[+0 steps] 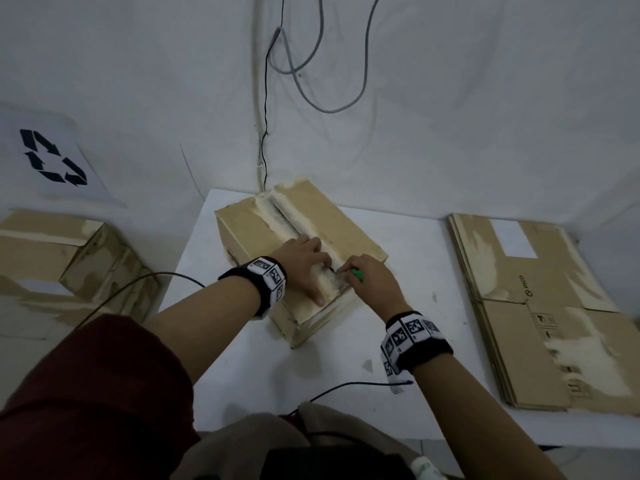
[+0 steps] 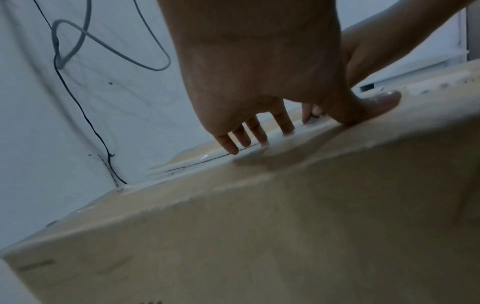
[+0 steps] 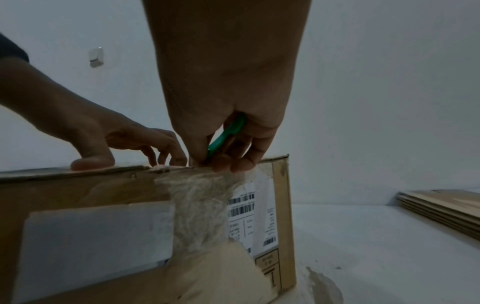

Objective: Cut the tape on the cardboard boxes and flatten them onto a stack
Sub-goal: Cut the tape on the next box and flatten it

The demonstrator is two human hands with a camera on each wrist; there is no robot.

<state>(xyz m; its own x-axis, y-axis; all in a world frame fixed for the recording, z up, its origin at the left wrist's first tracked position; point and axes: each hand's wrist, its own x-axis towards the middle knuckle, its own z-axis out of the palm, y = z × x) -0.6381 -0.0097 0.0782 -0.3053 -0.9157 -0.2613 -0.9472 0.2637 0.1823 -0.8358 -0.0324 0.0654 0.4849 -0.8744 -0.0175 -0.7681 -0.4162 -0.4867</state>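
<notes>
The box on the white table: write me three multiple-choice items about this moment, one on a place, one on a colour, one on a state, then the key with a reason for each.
1. Where does the stack of flattened boxes lie?
A. right of the taped box
B. on top of it
C. under the table

2. What colour is the cutter handle?
A. red
B. green
C. yellow

3. What is the left hand doing?
A. holding the cutter
B. hanging beside the table
C. resting with spread fingers on the box top

Key: 1 A, the head view shows the flat stack at the table's right side. 2 B, green shows inside the right hand grip. 3 C, the left wrist view shows fingertips and thumb down on the cardboard.
</notes>
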